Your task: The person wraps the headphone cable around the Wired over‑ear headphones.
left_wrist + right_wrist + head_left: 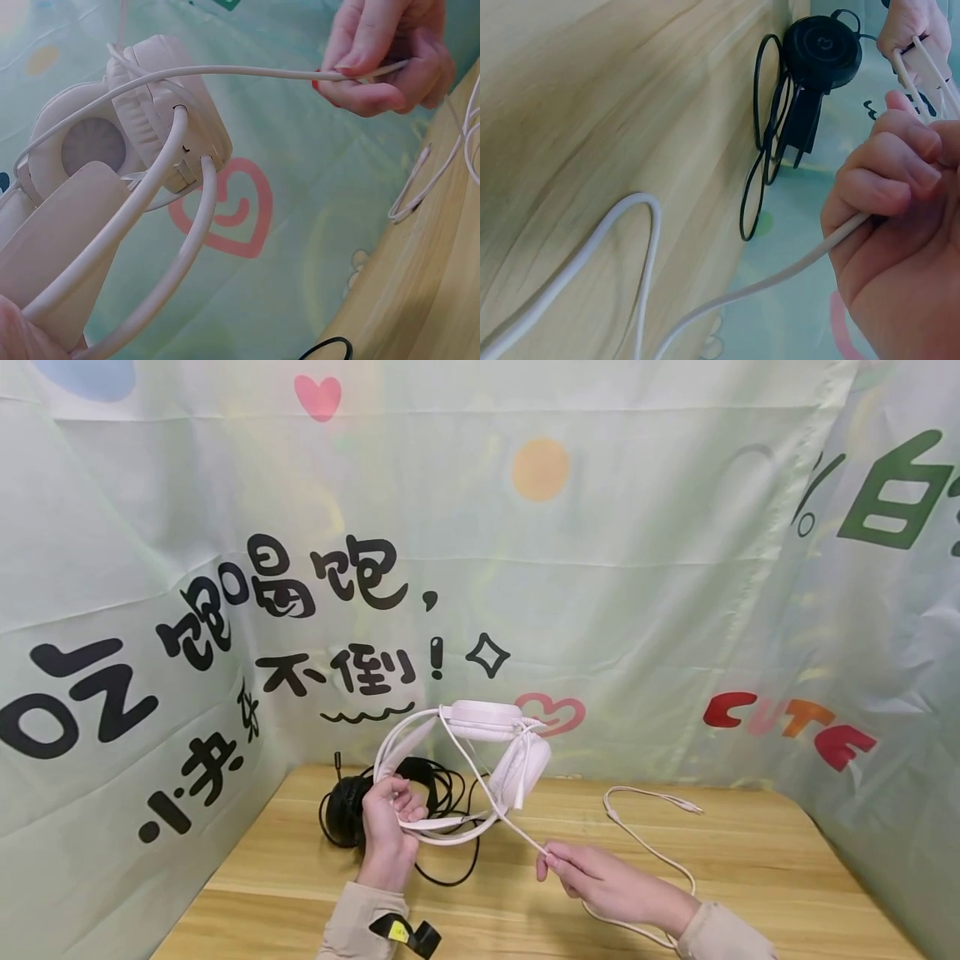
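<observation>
My left hand (392, 822) grips the headband of a white over-ear headset (486, 720) and holds it up above the table. Its two padded ear cups (94, 139) are at the far end from that hand, close together. A white cable (480, 772) crosses over the headset and runs down to my right hand (600, 877), which pinches it between thumb and fingers. In the right wrist view the cable (772, 279) leaves the curled fingers and drops toward the table. From my right hand the rest of the cable trails over the wood to its plug end (690, 807).
Behind my left hand a black headset (345, 810) with a thin microphone and a coiled black cable (450, 789) lies on the wooden table (285, 893). A printed cloth (600, 610) hangs behind and along both sides of the table.
</observation>
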Available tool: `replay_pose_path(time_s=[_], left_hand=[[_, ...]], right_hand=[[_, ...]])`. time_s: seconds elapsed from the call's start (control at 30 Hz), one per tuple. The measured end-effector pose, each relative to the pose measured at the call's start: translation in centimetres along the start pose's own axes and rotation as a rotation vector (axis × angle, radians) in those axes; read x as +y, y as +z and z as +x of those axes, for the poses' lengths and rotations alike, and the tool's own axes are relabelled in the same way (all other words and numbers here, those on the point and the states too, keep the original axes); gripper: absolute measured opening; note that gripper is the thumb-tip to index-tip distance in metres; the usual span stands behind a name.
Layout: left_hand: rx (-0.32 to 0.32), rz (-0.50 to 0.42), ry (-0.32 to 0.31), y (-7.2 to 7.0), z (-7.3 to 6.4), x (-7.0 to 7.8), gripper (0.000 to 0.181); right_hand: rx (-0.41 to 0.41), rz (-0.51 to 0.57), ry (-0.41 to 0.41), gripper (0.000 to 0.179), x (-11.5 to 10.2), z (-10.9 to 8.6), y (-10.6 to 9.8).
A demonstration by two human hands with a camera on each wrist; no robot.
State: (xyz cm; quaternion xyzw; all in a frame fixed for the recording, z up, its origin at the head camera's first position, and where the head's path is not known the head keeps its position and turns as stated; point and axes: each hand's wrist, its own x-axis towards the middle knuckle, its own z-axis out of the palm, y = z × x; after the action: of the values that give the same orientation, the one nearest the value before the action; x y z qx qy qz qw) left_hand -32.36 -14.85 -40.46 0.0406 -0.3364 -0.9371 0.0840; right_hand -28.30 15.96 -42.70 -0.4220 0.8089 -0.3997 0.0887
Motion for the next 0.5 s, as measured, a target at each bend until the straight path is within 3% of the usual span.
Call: replay_pose_path(time_s=[0.23, 0.5], left_hand=[[-0.006, -0.02, -0.009, -0.1, 0.0, 0.2, 0.018], [-0.001, -0.06, 0.007, -0.2, 0.3, 0.7, 0.021]], right_hand=[[-0.028, 0.051, 0.003, 0.025, 0.4, -0.3, -0.2], [-0.038, 0.058, 0.073, 0.021, 1.1, -1.4, -0.3]])
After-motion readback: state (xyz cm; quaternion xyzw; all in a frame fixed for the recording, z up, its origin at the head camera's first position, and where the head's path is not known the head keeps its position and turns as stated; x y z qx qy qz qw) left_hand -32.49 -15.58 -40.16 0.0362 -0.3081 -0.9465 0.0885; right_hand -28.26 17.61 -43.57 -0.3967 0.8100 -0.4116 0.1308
